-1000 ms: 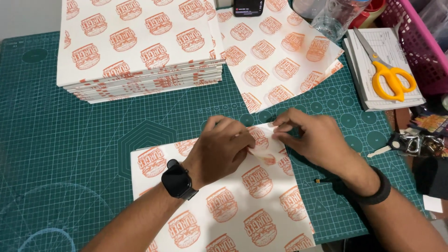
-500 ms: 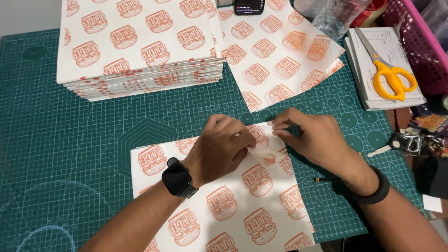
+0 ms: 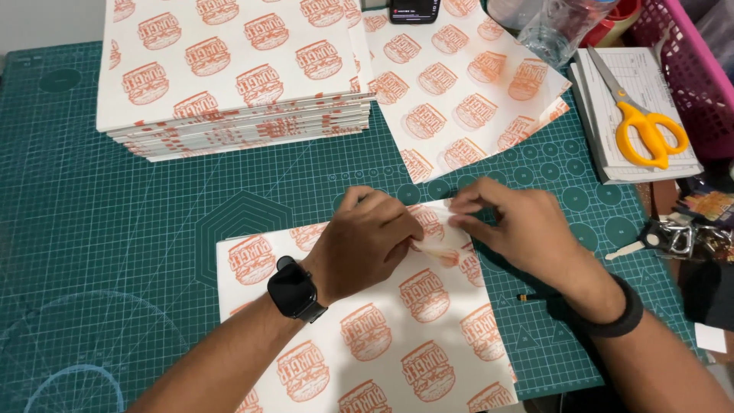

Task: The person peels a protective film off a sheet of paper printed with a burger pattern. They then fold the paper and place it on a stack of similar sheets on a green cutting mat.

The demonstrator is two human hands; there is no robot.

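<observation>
A white paper sheet [image 3: 382, 336] printed with orange burger marks lies on the green cutting mat [image 3: 115, 252] in front of me. My left hand [image 3: 367, 241], with a black watch on its wrist, presses down on the sheet near its top right corner. My right hand [image 3: 520, 226], with a black band on its wrist, pinches that corner, which is folded over. Both hands' fingertips meet at the fold.
A thick stack of the same printed sheets [image 3: 237, 69] sits at the back left, with loose sheets [image 3: 459, 84] beside it. Yellow-handled scissors [image 3: 642, 126] rest on a notepad at the right. Keys [image 3: 680, 237], a pink basket [image 3: 688, 61] and a phone [image 3: 413, 9] lie around.
The hands stay at the sheet's top right corner; the fingers have shifted slightly along the fold. The sheet has not moved.
</observation>
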